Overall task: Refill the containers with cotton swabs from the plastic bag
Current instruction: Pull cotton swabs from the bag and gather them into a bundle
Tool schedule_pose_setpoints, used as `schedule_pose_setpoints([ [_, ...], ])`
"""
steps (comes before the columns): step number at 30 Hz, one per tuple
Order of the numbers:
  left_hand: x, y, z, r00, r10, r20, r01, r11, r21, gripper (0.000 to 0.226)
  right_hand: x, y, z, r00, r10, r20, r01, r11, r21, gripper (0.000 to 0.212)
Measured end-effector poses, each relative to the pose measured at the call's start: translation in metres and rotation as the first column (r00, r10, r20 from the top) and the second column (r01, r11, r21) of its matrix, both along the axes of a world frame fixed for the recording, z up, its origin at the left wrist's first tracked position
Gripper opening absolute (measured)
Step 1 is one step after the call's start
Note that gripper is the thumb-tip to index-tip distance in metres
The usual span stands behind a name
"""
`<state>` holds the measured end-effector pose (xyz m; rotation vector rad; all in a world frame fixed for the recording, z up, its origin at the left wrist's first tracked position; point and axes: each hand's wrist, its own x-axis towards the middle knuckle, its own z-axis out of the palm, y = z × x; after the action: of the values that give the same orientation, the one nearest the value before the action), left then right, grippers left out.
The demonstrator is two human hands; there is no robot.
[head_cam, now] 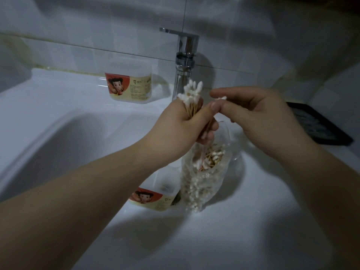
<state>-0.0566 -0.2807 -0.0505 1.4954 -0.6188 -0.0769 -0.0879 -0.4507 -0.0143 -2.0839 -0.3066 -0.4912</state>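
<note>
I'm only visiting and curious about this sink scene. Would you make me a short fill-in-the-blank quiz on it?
1. The left hand grips a bundle of cotton ____; the right hand pinches a few.
2. More fill the clear plastic ____ standing below the left hand.
3. The far container stands left of the chrome ____.
Missing: swabs; bag; faucet.
</note>
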Motion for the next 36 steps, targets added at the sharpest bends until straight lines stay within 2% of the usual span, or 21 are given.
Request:
schedule_pose_setpoints([
  [3, 0.004, 0.001, 0.000, 0.999, 0.041, 0.029, -0.043, 0.996, 0.078, 0.035, 0.001, 0.000, 0.000, 0.999, 0.008, -0.043, -0.009, 1.000, -0.028, 0.025],
  [5, 0.005, 0.002, 0.001, 0.999, 0.047, 0.000, -0.047, 0.997, 0.067, 0.029, 0.002, -0.002, 0.001, 0.996, 0.016, -0.083, -0.022, 0.998, -0.065, 0.024],
  [9, 0.008, 0.002, 0.002, 0.997, 0.057, -0.046, -0.057, 0.998, 0.001, 0.023, 0.001, -0.011, 0.003, 0.982, 0.037, -0.187, -0.088, 0.957, -0.277, 0.017],
  [12, 0.010, 0.002, -0.002, 0.991, 0.126, -0.053, -0.124, 0.992, 0.038, 0.030, -0.006, -0.008, 0.007, 0.975, 0.106, -0.197, -0.180, 0.896, -0.406, 0.021],
  [17, 0.011, 0.001, -0.007, 0.982, 0.174, -0.075, -0.170, 0.984, 0.056, 0.035, -0.012, 0.001, 0.005, 0.906, 0.282, -0.317, -0.395, 0.832, -0.390, 0.042],
  [19, 0.013, 0.000, -0.010, 0.979, 0.182, -0.089, -0.176, 0.982, 0.069, 0.039, -0.012, 0.001, 0.003, 0.867, 0.297, -0.401, -0.466, 0.770, -0.436, 0.049],
  [21, 0.014, -0.001, -0.013, 0.977, 0.196, -0.090, -0.189, 0.979, 0.083, 0.040, -0.011, 0.000, 0.002, 0.853, 0.280, -0.440, -0.484, 0.739, -0.468, 0.046],
  [25, 0.012, -0.002, -0.012, 0.976, 0.203, -0.086, -0.196, 0.977, 0.078, 0.042, -0.010, 0.004, -0.004, 0.885, 0.256, -0.390, -0.441, 0.730, -0.522, 0.033],
  [28, 0.010, -0.002, -0.009, 0.978, 0.193, -0.079, -0.189, 0.980, 0.060, 0.043, -0.008, 0.007, -0.008, 0.904, 0.265, -0.336, -0.410, 0.761, -0.503, 0.020],
  [30, 0.009, 0.000, -0.007, 0.980, 0.189, -0.058, -0.187, 0.982, 0.040, 0.043, -0.008, 0.007, -0.006, 0.924, 0.270, -0.271, -0.370, 0.809, -0.457, 0.015],
  [33, 0.009, 0.002, -0.003, 0.965, 0.262, 0.006, -0.262, 0.964, 0.051, 0.051, -0.008, 0.004, 0.000, 0.965, 0.220, -0.141, -0.258, 0.890, -0.376, 0.020],
  [36, 0.008, 0.003, 0.000, 0.954, 0.299, -0.001, -0.299, 0.954, 0.032, 0.044, -0.006, 0.002, 0.003, 0.983, 0.179, -0.042, -0.184, 0.947, -0.264, 0.017],
])
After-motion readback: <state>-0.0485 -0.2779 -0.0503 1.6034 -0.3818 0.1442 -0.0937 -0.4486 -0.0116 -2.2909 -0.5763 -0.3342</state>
